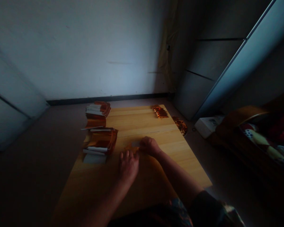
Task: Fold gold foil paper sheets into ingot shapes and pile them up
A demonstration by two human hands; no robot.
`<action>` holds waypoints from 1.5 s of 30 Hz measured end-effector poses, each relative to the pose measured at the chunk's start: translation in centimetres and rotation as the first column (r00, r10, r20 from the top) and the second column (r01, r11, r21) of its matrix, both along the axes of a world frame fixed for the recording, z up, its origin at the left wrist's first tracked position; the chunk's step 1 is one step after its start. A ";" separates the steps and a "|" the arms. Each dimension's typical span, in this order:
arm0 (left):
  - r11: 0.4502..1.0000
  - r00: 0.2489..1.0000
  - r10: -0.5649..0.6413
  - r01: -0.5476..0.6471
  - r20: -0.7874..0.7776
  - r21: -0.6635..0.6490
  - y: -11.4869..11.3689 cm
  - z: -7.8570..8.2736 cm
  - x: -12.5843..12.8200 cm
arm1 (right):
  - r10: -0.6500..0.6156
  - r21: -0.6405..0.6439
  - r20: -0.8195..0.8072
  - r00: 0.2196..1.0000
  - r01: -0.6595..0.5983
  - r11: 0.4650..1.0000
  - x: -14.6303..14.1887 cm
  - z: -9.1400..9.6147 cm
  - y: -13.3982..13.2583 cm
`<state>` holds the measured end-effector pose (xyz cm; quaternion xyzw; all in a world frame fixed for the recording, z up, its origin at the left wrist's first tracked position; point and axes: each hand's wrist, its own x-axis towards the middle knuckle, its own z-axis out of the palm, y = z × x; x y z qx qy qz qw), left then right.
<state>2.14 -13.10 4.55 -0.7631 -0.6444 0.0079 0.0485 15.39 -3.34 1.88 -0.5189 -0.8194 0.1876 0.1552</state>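
A small sheet of orange-gold foil paper (132,147) with a pale patch lies on the wooden table (142,123) between my hands. My left hand (129,164) is palm down at the sheet's near edge, fingers slightly apart and their tips resting on it. At the sheet's right end, my right hand (150,146) is closed with curled fingers, pinching the paper. Its fingertips are partly hidden and the light is dim. Left of my hands stand bundles of foil paper (100,138) with white edges. A row of folded shiny foil pieces (160,111) sits at the far right corner.
Beyond the table's right edge, more shiny foil pieces (180,125) lie in a heap. A white box (207,126) stands on the floor beside wooden furniture (241,121) holding patterned cloth. A pale wall (104,47) rises behind the table, with a tall cabinet (203,60) at right.
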 end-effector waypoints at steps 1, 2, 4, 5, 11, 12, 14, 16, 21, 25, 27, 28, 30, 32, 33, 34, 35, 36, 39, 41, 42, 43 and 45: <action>1.000 1.000 0.002 -0.002 0.006 0.003 0.0 -0.1 0.0 | -0.003 0.001 -0.003 1.000 0.003 1.000 0.0 0.0 0.0; 1.000 1.000 0.005 -0.005 0.012 0.009 0.0 -0.2 -0.1 | -0.008 0.003 -0.010 1.000 0.008 1.000 0.0 -0.1 0.1; 1.000 1.000 0.013 -0.014 0.024 0.023 0.0 -0.6 -0.3 | -0.005 0.023 -0.032 0.999 0.006 1.000 0.1 -0.4 0.2; 0.999 0.999 0.014 -0.015 0.032 0.031 0.1 -0.8 -0.4 | 0.001 0.048 -0.042 0.999 0.001 0.999 0.1 -0.5 0.2; 0.996 0.993 -0.030 0.021 0.112 0.084 1.3 -1.6 -1.9 | 0.094 0.182 0.039 0.995 -0.100 0.978 0.6 -0.5 -1.4; 0.995 0.991 -0.035 0.022 0.133 0.096 1.7 -1.7 -2.2 | 0.093 0.183 0.065 0.994 -0.104 0.978 0.7 -0.3 -1.9; 0.993 0.982 -0.058 0.038 0.182 0.112 2.4 -1.9 -2.7 | 0.060 0.194 0.110 0.992 -0.081 0.978 0.7 0.0 -3.1; 0.990 0.969 -0.080 0.049 0.235 0.135 3.1 -2.3 -3.0 | 0.040 0.203 0.145 0.989 -0.069 0.977 0.7 0.3 -4.1; 0.988 0.916 -0.104 0.050 0.386 0.147 4.3 -3.0 -3.5 | 0.042 0.203 0.145 0.989 -0.071 0.977 0.7 0.1 -5.7; 0.989 0.863 -0.121 0.066 0.490 0.129 5.0 -3.1 -3.8 | 0.096 0.200 0.081 0.992 -0.110 0.974 1.6 -0.5 -5.1; 0.988 0.843 -0.139 0.085 0.520 0.126 5.3 -3.0 -4.0 | 0.142 0.202 0.023 0.990 -0.143 0.969 2.4 -0.8 -4.2; 0.987 0.834 -0.148 0.095 0.531 0.126 5.3 -3.0 -4.0 | 0.169 0.208 -0.012 0.985 -0.163 0.964 2.7 -0.9 -3.7; 0.985 0.825 -0.165 0.113 0.541 0.128 5.4 -3.1 -4.2 | 0.207 0.220 -0.058 0.977 -0.190 0.957 3.3 -1.1 -2.7; 0.983 0.828 -0.179 0.124 0.531 0.138 5.4 -3.2 -4.4 | 0.232 0.218 -0.068 0.970 -0.212 0.952 3.4 -1.2 -2.0; 0.981 0.834 -0.184 0.126 0.521 0.145 5.4 -3.3 -4.4 | 0.241 0.214 -0.062 0.969 -0.222 0.951 3.4 -1.3 -1.7; 0.980 0.840 -0.189 0.128 0.510 0.152 5.4 -3.4 -4.5 | 0.248 0.209 -0.056 0.967 -0.231 0.950 3.2 -1.4 -1.5; 0.979 0.846 -0.191 0.128 0.498 0.159 5.4 -3.4 -4.5 | 0.252 0.206 -0.049 0.966 -0.237 0.949 3.1 -1.6 -1.4; 0.979 0.851 -0.190 0.125 0.489 0.162 5.3 -3.5 -4.5 | 0.254 0.207 -0.045 0.966 -0.240 0.948 2.9 -1.7 -1.3; 0.979 0.859 -0.184 0.118 0.477 0.165 5.3 -3.3 -4.4 | 0.261 0.229 -0.053 0.964 -0.242 0.943 2.4 -2.2 -1.0; 0.980 0.861 -0.179 0.114 0.475 0.162 5.2 -3.1 -4.3 | 0.278 0.238 -0.087 0.957 -0.251 0.938 2.2 -2.2 -0.9; 0.981 0.863 -0.174 0.112 0.473 0.157 5.2 -3.0 -4.2 | 0.297 0.237 -0.116 0.948 -0.264 0.935 2.1 -2.1 -0.9; 0.982 0.866 -0.169 0.111 0.470 0.150 5.1 -2.9 -4.2 | 0.324 0.232 -0.152 0.934 -0.285 0.930 2.0 -1.9 -0.9; 0.984 0.869 -0.164 0.113 0.466 0.135 5.1 -2.8 -4.1 | 0.398 0.227 -0.228 0.889 -0.349 0.909 1.8 -1.4 -1.0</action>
